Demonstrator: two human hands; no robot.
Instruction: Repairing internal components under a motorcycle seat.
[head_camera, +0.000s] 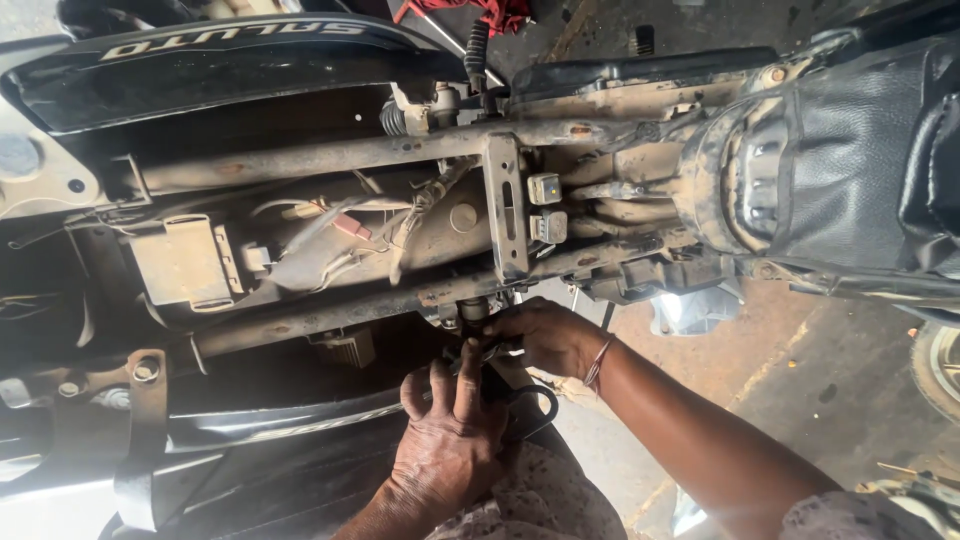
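Note:
A dusty motorcycle frame (330, 155) with its seat off lies across the view, with wiring (340, 225) and a battery tray (185, 262) exposed. My right hand (545, 335), a bangle on its wrist, is closed around a small metal piece (487, 350) just under the lower frame rail (330, 315), beside a bolt fitting (473, 310). My left hand (450, 440) comes up from below, right beside it. Its fingers curl against the dark part under the rail; what they hold is hidden.
A black side panel (200, 60) runs along the top and another glossy panel (250, 440) along the bottom left. The black fuel tank cover (850, 150) is at the right. A black loop (545, 405) hangs under my hands. Concrete floor (760, 370) shows at the lower right, with a wheel (940, 365) at the edge.

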